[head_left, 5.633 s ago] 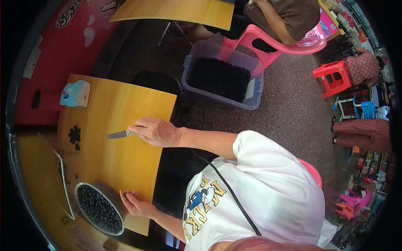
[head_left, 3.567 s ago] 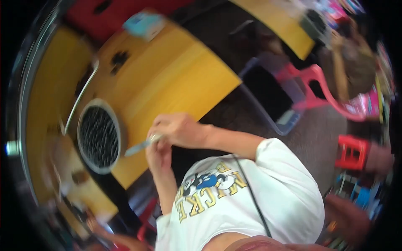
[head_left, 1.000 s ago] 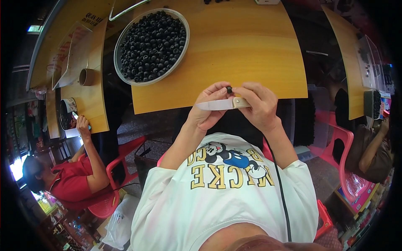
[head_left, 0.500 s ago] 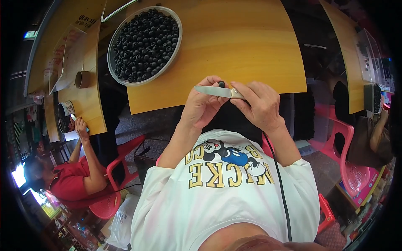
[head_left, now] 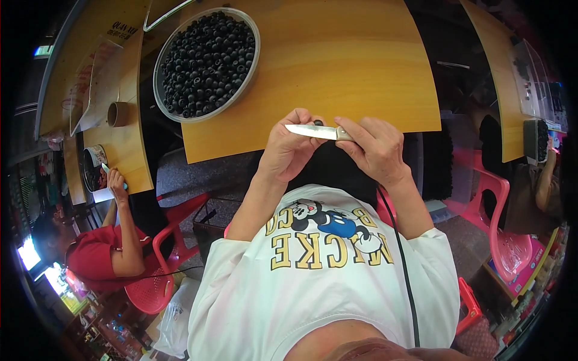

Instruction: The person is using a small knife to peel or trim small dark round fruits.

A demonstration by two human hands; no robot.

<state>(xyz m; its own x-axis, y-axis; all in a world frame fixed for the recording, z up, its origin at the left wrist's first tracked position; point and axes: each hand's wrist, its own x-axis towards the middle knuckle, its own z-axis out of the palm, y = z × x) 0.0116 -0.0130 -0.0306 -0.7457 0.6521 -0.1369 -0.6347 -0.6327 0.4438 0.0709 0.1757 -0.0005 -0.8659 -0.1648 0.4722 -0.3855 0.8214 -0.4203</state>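
In front of my body, my left hand [head_left: 289, 144] pinches a small dark round piece [head_left: 318, 123], mostly hidden behind a knife blade. My right hand [head_left: 376, 147] is closed round the pale handle of the knife [head_left: 310, 130]. Its bright blade points left, across the fingers of my left hand and close against the dark piece. Beyond my hands, at the far left of the table, stands a clear round tub [head_left: 253, 81]. Small black round pieces [head_left: 208, 63] fill it, several with a ring-shaped hollow; their exact kind I cannot make out.
The wooden table [head_left: 349, 66] spreads out ahead of me. At left, a person in a red top [head_left: 102, 259] works at another table with a knife near a patterned container [head_left: 94, 165]. A brown cup [head_left: 117, 114] stands there. Red chairs [head_left: 494, 204] flank me; another person sits far right.
The knife has shifted slightly right and turned, and its blade now catches more light. Less of the dark piece shows above it. The person at left has moved a little.
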